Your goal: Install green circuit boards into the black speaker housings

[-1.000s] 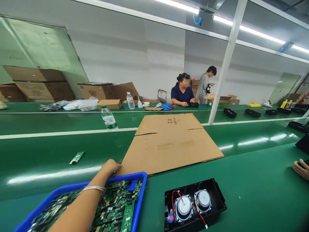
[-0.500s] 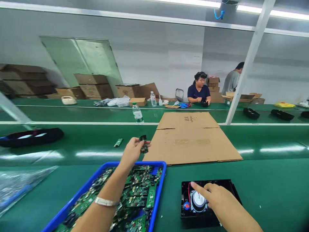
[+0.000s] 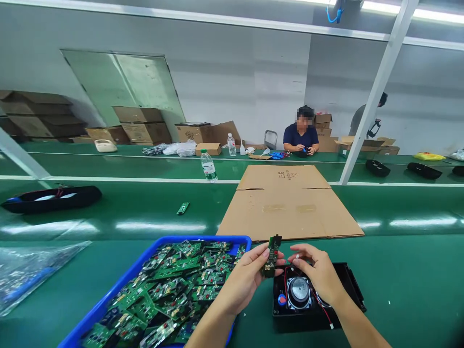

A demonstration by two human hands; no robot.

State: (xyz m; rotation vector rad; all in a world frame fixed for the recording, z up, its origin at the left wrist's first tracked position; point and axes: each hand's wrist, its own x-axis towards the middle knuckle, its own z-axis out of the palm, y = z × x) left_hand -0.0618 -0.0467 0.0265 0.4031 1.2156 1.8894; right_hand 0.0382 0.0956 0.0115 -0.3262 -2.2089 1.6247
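Green belt (image 3: 398, 270) covers the long work table from left to right, and a second green table (image 3: 108, 164) runs behind it under a white wall (image 3: 224, 77) with brown boxes (image 3: 141, 124). A flat cardboard sheet (image 3: 290, 203) lies in the middle of the belt. At the near left stands a blue tray (image 3: 145, 261) full of circuit boards. Just right of it sits a black speaker case (image 3: 348, 285), open, with a round speaker inside. The right hand (image 3: 319, 273) rests over this case, its fingers half curled and holding nothing I can see. The left hand (image 3: 246, 280) pinches a small circuit board (image 3: 271, 255) upright, between the tray and the case. A water bottle (image 3: 208, 165) stands far behind.
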